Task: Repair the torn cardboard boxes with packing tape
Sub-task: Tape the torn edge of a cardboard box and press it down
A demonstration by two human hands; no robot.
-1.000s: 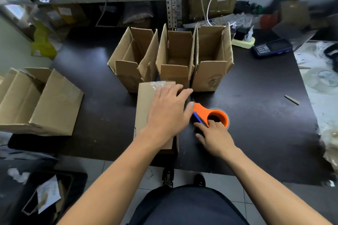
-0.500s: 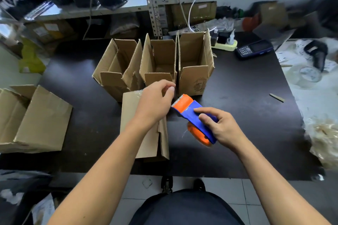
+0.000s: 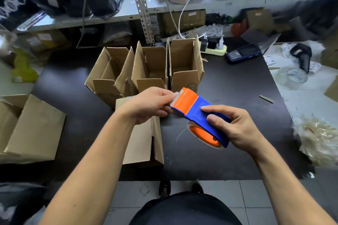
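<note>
My right hand (image 3: 239, 129) grips the tape dispenser (image 3: 197, 113) above the bench (image 3: 228, 87); my left hand (image 3: 148, 105) pinches its toothed end. Three open boxes (image 3: 150, 67) stand mid-bench, one flat box (image 3: 142, 139) at the near edge; the right side lies bare.

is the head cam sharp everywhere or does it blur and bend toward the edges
Head view: tape dispenser and both hands, left hand and right hand, are sharp at centre; the shelf edge bows from wide-angle distortion; the corners smear, and the black table shows soft glare.
</note>
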